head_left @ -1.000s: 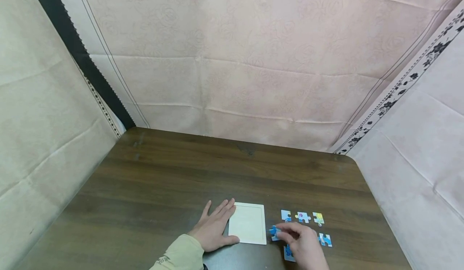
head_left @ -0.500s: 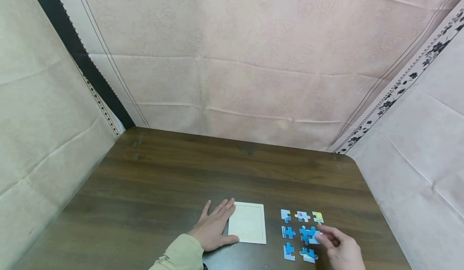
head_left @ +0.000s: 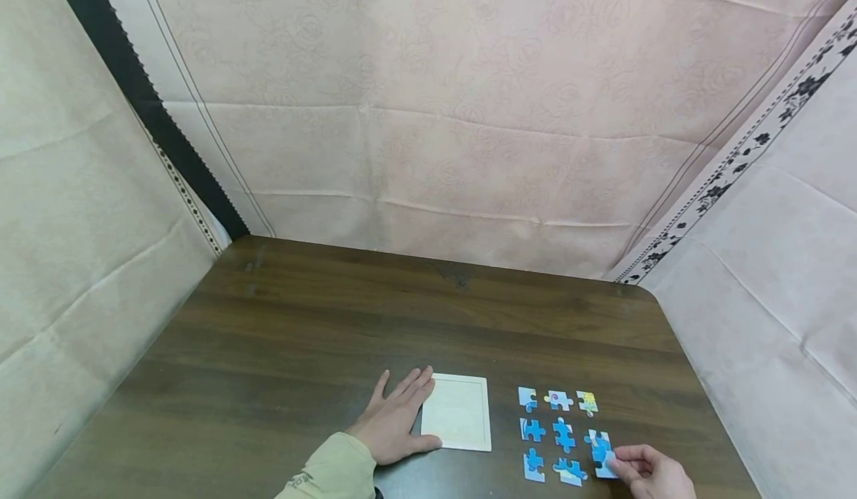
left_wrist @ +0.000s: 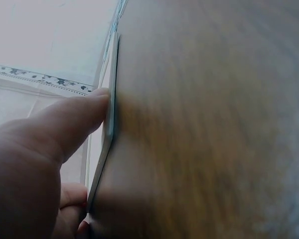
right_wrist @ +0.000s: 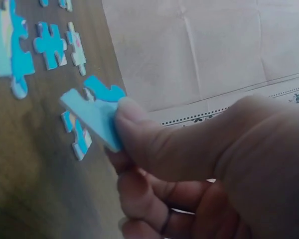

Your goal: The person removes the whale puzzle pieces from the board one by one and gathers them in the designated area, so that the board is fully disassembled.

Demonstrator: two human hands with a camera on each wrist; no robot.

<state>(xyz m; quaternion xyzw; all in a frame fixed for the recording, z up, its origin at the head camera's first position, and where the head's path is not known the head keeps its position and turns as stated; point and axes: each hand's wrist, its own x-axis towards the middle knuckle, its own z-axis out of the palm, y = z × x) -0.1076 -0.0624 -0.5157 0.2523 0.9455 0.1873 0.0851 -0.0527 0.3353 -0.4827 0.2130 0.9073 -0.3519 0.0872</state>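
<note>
My left hand (head_left: 396, 423) lies with fingers spread at the left side of a square white puzzle tray (head_left: 460, 413). Its thumb (left_wrist: 84, 112) touches the tray's edge in the left wrist view. At the lower right of the head view, my right hand (head_left: 652, 473) pinches a blue jigsaw piece (right_wrist: 92, 117) between thumb and fingers. The held piece is tilted above the table in the right wrist view. Just beyond it lies another blue-and-white jigsaw piece (head_left: 598, 442), partly overlapped by it in the head view.
Several more jigsaw pieces lie in rows right of the tray, among them a yellow one (head_left: 587, 401), a blue middle one (head_left: 564, 434) and a bottom one (head_left: 570, 471). Brown wood forms the tabletop (head_left: 348, 320). Pale cloth (head_left: 469, 149) hangs behind and at both sides.
My right hand has carried the jigsaw piece rightward and toward me, from beside the tray past the middle column to the lower right. The left hand and tray have stayed still.
</note>
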